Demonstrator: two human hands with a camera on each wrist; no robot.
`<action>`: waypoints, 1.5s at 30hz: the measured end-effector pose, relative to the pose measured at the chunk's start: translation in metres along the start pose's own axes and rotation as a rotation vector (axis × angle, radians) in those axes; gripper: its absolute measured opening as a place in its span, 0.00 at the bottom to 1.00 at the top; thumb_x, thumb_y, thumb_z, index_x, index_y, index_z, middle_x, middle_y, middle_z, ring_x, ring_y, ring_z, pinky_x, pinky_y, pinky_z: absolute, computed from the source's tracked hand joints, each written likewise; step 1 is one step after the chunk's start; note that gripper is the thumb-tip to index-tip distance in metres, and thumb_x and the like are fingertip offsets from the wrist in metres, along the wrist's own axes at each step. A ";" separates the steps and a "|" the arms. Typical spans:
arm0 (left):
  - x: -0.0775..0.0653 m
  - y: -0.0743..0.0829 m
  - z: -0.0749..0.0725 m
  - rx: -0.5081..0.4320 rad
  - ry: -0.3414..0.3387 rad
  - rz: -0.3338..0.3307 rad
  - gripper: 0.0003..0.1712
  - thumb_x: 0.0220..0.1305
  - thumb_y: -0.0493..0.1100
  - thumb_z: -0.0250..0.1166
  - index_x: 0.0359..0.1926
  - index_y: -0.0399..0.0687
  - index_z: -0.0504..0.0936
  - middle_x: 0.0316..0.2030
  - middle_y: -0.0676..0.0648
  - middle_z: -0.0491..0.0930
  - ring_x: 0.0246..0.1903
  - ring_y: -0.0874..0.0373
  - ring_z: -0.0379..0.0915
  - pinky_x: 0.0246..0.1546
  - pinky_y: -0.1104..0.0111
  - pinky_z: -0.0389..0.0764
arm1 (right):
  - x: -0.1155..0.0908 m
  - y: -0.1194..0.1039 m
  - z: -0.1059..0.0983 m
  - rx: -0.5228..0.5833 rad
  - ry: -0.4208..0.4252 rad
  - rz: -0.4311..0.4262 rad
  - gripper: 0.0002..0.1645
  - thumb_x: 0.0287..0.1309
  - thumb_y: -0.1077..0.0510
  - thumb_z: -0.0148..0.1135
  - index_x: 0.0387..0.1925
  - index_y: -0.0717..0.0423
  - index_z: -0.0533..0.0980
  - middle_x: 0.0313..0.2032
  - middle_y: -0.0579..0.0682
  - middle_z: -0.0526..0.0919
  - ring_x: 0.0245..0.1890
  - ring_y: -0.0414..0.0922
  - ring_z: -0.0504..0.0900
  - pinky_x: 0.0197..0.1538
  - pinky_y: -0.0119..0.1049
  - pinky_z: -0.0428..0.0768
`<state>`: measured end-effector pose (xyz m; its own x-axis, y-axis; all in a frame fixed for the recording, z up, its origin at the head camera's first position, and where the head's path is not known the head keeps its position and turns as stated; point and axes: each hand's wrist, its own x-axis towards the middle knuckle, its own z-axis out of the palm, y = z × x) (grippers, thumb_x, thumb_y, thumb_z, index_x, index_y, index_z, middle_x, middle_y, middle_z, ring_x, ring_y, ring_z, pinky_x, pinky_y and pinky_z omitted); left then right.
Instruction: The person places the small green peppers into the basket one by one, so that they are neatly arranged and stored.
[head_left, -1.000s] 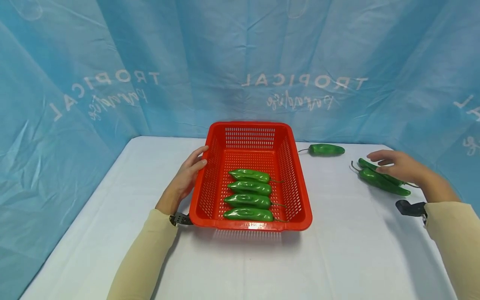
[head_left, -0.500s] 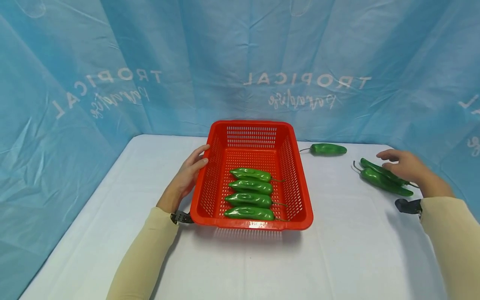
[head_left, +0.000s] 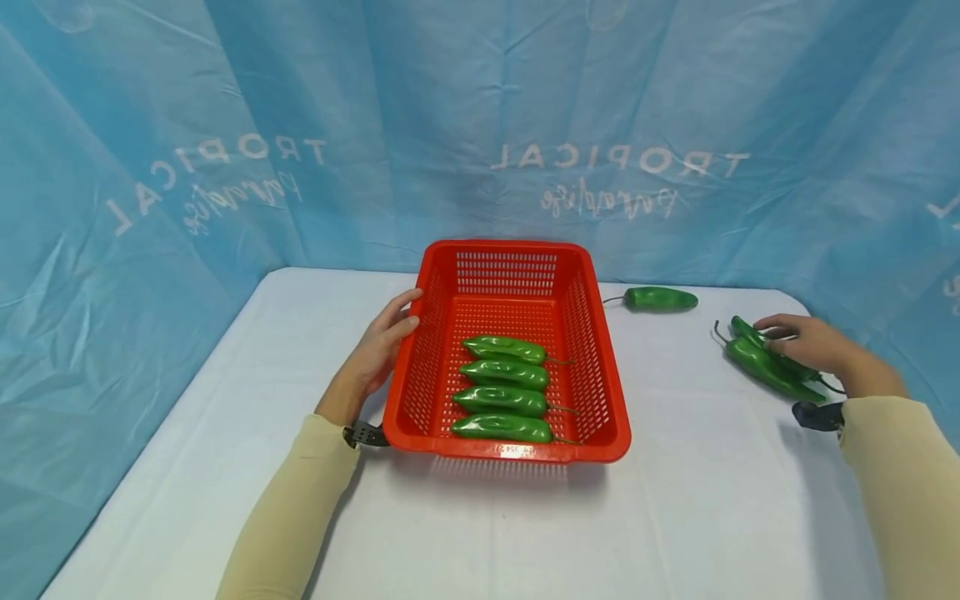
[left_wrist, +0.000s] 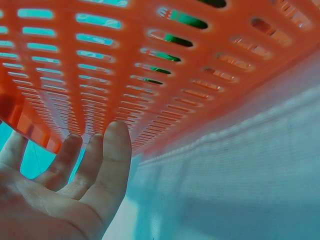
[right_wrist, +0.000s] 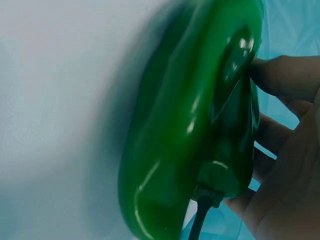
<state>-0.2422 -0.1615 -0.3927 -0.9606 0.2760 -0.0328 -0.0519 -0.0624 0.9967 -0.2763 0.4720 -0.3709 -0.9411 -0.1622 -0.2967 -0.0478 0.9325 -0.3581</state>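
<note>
My left hand [head_left: 377, 348] rests against the left side of a red plastic basket [head_left: 611, 408], fingers fairly straight; the left wrist view has its fingertips on the slotted outer wall. Inside the basket several long green chili peppers [head_left: 504, 402] lie in parallel rows in the near half. At the right, my right hand [head_left: 813, 343] pinches the farther of two green chili peppers [right_wrist: 227, 170], thumb on one side and fingers on the other. The nearer chili pepper [right_wrist: 165, 165] lies alongside it, touching or almost touching.
Another green chili pepper [head_left: 662, 299] lies behind, right of the basket, stem pointing left. A white cloth [head_left: 480, 542] covers the table. Blue printed curtains [head_left: 465, 100] hang along the back and sides.
My right hand has come down onto the farther chili pepper at the right and closed its fingers about it. My left hand stays at the basket. The view has shifted slightly.
</note>
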 end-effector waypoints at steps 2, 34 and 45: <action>0.000 0.001 0.000 -0.005 -0.003 0.002 0.33 0.73 0.45 0.51 0.76 0.59 0.55 0.70 0.39 0.61 0.55 0.52 0.74 0.46 0.66 0.86 | 0.000 0.001 0.001 0.021 -0.013 0.007 0.30 0.68 0.59 0.50 0.67 0.69 0.61 0.60 0.82 0.66 0.57 0.76 0.69 0.46 0.56 0.80; 0.000 -0.002 0.001 -0.014 0.000 0.001 0.32 0.74 0.45 0.50 0.76 0.59 0.55 0.69 0.40 0.61 0.54 0.54 0.74 0.46 0.68 0.85 | -0.013 -0.002 0.002 0.065 -0.010 -0.005 0.35 0.61 0.63 0.59 0.68 0.69 0.61 0.61 0.83 0.63 0.57 0.75 0.68 0.46 0.54 0.82; 0.000 -0.001 0.001 -0.013 0.008 0.000 0.32 0.74 0.45 0.50 0.76 0.60 0.55 0.69 0.40 0.61 0.55 0.52 0.74 0.47 0.67 0.85 | -0.016 -0.004 -0.014 0.074 0.045 0.014 0.36 0.64 0.59 0.58 0.69 0.65 0.58 0.66 0.81 0.58 0.61 0.79 0.64 0.54 0.67 0.77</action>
<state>-0.2415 -0.1606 -0.3935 -0.9627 0.2684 -0.0329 -0.0550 -0.0752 0.9956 -0.2656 0.4757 -0.3519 -0.9558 -0.1325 -0.2625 -0.0109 0.9080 -0.4188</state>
